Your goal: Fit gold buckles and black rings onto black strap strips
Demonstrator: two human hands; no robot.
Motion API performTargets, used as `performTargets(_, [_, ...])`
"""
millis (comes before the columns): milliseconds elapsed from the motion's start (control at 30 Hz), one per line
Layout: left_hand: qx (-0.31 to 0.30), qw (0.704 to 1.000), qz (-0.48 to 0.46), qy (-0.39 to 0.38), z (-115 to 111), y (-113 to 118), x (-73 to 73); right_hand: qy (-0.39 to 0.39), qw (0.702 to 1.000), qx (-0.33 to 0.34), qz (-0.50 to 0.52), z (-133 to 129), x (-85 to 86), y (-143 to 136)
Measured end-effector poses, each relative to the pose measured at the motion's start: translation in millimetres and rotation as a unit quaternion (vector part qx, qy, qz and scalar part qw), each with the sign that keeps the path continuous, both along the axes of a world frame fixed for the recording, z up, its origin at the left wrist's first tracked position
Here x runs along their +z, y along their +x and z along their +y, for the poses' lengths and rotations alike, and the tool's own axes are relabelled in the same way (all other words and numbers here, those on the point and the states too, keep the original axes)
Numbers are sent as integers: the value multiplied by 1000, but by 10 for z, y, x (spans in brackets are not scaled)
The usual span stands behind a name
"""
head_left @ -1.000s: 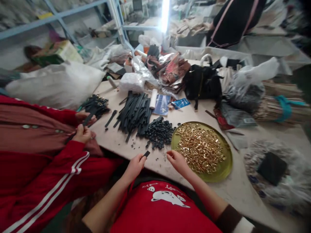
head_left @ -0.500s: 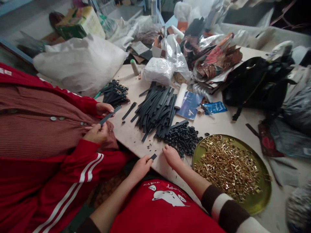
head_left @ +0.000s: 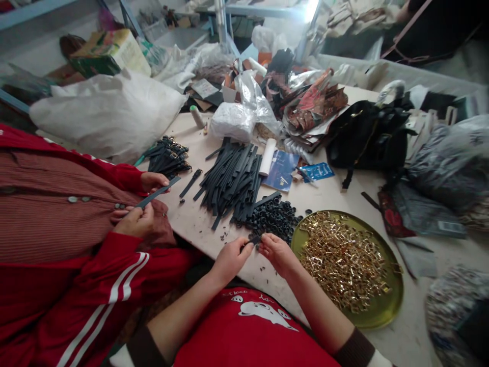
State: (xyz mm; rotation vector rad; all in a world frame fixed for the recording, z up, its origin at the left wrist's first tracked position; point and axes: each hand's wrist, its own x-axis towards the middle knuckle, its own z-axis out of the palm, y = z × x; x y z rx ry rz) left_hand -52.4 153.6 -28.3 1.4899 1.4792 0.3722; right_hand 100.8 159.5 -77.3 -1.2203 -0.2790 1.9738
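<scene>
My left hand (head_left: 234, 257) grips a short black strap (head_left: 253, 240) between thumb and fingers, its end pointing right. At that end, my right hand (head_left: 278, 253) pinches with its fingertips; whether a small piece is also between them, I cannot tell. Just beyond both hands lies a heap of small black loops (head_left: 273, 216). Behind it is a pile of flat black straps (head_left: 231, 176). Right of my right hand stands a round gold tray (head_left: 395, 306) filled with small gold buckles (head_left: 344, 260).
On the left, a co-worker's hands (head_left: 139, 219) hold another black strap (head_left: 158, 192). Near them lies a bunch of straps with gold buckles (head_left: 168, 155). A white roll (head_left: 268, 157), a blue booklet (head_left: 281, 171) and a black bag (head_left: 367, 135) lie farther back on the table.
My right hand has come up from beside the loop heap to the strap's end. My left hand has moved up and right with the strap. The camera view has shifted.
</scene>
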Motion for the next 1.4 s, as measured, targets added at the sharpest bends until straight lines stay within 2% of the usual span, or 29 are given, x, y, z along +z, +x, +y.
performTargets(67, [-3, 1000, -3, 16, -55, 75, 54, -3, 1000, -7, 29, -78, 86, 51])
performTargets(167, [-16, 999, 5, 27, -199, 184, 109, 48, 999, 6, 24, -223, 186, 119])
performTargets(267, [-39, 998, 25, 37, -376, 290, 126, 117, 990, 21, -80, -384, 237, 182])
performTargets(400, [-54, 995, 44, 64, -597, 409, 112, 198, 954, 27, -222, -612, 248, 323])
performTargets(567, [-68, 997, -16, 29, -756, 539, 124, 257, 936, 48, -235, -870, 339, 594])
performTargets(633, [-86, 996, -34, 13, -765, 599, 160, 255, 939, 38, -227, -940, 393, 686])
performTargets(733, [-119, 992, -14, 24, -738, 682, 257, 241, 947, 43, -208, -1002, 441, 778])
performTargets(867, [-154, 986, 20, 68, -723, 731, 412, 226, 956, 72, -170, -1020, 429, 820])
performTargets(1000, [-137, 988, -63, 33, -742, 687, 482, 202, 967, 49, -144, -980, 429, 781])
performTargets(1233, [-57, 992, -107, -30, -643, 582, 434, 231, 954, 83, -172, -797, 539, 567])
performTargets(1400, [-26, 996, -79, -10, -460, 499, 360, 215, 960, 104, -142, -609, 469, 463])
